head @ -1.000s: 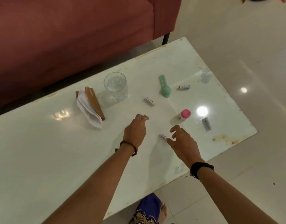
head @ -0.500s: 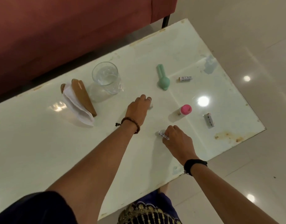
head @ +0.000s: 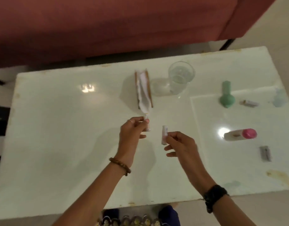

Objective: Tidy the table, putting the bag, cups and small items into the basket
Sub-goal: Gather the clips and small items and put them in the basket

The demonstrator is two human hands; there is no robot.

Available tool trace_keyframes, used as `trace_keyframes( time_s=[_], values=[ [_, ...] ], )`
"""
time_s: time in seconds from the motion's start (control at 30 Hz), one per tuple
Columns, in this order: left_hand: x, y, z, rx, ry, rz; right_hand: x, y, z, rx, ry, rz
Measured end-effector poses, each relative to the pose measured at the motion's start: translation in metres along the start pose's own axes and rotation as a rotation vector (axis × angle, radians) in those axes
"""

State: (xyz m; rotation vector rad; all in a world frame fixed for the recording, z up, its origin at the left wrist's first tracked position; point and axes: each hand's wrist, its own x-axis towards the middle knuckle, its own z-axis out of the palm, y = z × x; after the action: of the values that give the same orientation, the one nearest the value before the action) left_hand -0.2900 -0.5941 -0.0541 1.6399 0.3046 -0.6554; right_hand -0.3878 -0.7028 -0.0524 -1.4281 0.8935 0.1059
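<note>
Above the table [head: 59,128], between your two hands, two small items are held off the surface. Your left hand [head: 132,132] pinches the first cylinder [head: 147,128], small and white, between thumb and fingertips and roughly upright. Your right hand [head: 181,144] pinches the second cylinder [head: 164,136] the same way, just beside the first and not touching it. Both carry faint print too blurred to read. Each looks light, rigid and secure in a pinch.

Step in hand, as judged: collecting the small items. These two are picked up and their deposit is outstanding. The basket is not in view, so the next move calls for you to find it and carry both cylinders there without loosening either pinch.

Remaining on the table:
- Beyond your left hand stands a napkin holder [head: 143,90] with white tissue, its loose end close to the first cylinder.
- Beyond your right hand stands a clear glass cup [head: 181,77]; whether it holds water cannot be told.
- Well out to the right of your right hand lie a green balloon-shaped item [head: 227,97], a small tube [head: 249,103] beside it, a pink-capped bottle [head: 240,135] on its side, and a grey flat item [head: 265,153] nearest your edge.

No bag is visible. Judged progress: early, with most items uncollected.
</note>
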Motion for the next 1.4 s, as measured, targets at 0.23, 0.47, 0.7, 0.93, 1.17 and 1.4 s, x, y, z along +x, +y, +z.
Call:
trace_keyframes(
  time_s=[0.23,0.47,0.7,0.93,1.17,1.4],
  values=[
    [0.004,0.006,-0.189,-0.151,0.159,-0.014,-0.016,-0.027,0.193,-0.045,-0.268,-0.031],
    [-0.010,0.021,-0.410,0.110,0.405,0.155,-0.053,-0.055,0.411,-0.118,-0.480,-0.011],
    [-0.029,0.027,-0.608,0.431,0.774,0.174,-0.098,-0.086,0.605,-0.272,-0.707,-0.281],
    [0.013,-0.006,-0.665,0.809,0.598,-0.185,-0.096,-0.075,0.678,-0.968,-0.616,-0.576],
    [0.024,-0.022,-0.671,0.819,0.495,-0.255,-0.110,-0.046,0.696,-1.318,-0.541,-0.763],
    [0.018,-0.025,-0.668,0.828,0.378,-0.197,-0.108,-0.036,0.686,-1.280,-0.563,-0.787]
  ],
)
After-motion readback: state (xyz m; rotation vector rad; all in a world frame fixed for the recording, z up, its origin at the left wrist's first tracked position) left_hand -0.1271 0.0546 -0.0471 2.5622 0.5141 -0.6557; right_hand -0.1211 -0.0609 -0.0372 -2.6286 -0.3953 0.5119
